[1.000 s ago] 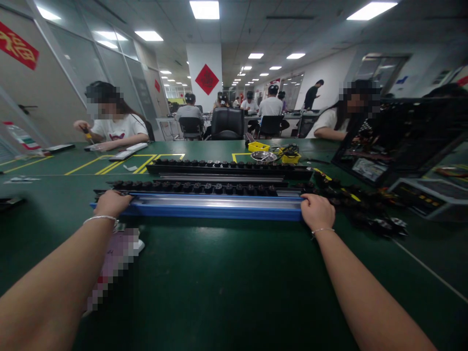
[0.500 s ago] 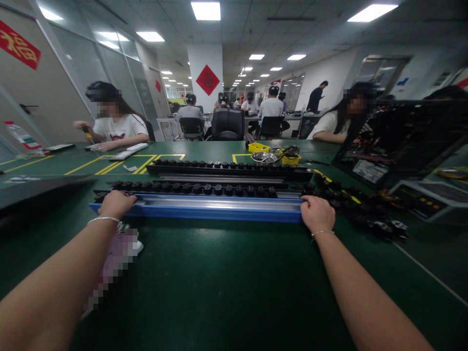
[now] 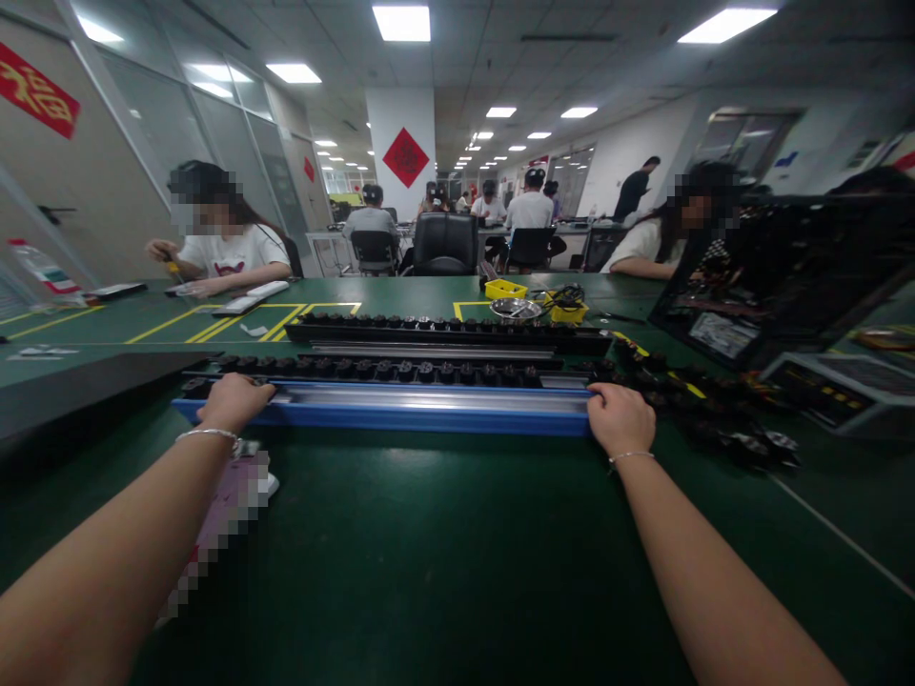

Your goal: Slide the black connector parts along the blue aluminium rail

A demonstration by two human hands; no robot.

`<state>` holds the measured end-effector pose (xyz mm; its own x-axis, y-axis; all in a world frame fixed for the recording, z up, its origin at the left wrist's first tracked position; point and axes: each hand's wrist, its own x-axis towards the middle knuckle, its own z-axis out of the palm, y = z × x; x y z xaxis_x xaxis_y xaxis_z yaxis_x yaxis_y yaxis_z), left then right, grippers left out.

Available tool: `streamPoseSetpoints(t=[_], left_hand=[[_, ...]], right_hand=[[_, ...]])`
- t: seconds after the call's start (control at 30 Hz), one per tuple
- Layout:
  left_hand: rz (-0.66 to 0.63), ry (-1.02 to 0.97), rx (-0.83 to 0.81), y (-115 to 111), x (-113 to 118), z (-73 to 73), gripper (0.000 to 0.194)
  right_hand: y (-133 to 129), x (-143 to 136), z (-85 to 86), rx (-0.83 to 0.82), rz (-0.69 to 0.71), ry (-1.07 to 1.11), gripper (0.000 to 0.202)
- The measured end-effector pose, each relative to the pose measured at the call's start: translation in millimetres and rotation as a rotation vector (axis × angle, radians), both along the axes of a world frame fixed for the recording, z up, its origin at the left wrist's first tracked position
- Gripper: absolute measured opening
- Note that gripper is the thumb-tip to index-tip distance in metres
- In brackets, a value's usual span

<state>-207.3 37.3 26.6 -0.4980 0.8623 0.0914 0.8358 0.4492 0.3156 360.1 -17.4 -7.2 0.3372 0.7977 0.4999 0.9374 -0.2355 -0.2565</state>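
Your two hands rest at opposite ends of a long blue channel (image 3: 429, 419) lying on the green counter (image 3: 443, 562) in front of you. Your right hand (image 3: 621, 419) is clamped around its right end. Your left hand (image 3: 234, 402) curls over it near the left end; its fingertips are hidden, so whether they pinch anything cannot be told. To work well here, brace firmly with the right, apply left-hand pressure along the length, and avoid twisting. The channel's long axis runs left to right across you, nearly parallel to the black socket row (image 3: 386, 370) just behind; its silvery hollow faces upward.
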Motion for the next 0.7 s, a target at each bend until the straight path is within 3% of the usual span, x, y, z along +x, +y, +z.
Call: streamPoseSetpoints(t=[0.13, 0.3, 0.7], left_hand=[[0.097, -0.008, -0.08, -3.7, 12.3, 6.8, 0.041], [0.058, -0.001, -0.114, -7.8, 15.6, 11.6, 0.04], [-0.005, 0.041, -0.143, -8.6, 7.6, 6.9, 0.04]], right_hand=[[-0.5, -0.3, 0.4, 0.005, 0.0, -0.001, 0.035], [0.1, 0.6, 0.3, 0.002, -0.001, -0.012, 0.035], [0.9, 1.9, -2.1, 0.023, 0.011, -0.055, 0.033]])
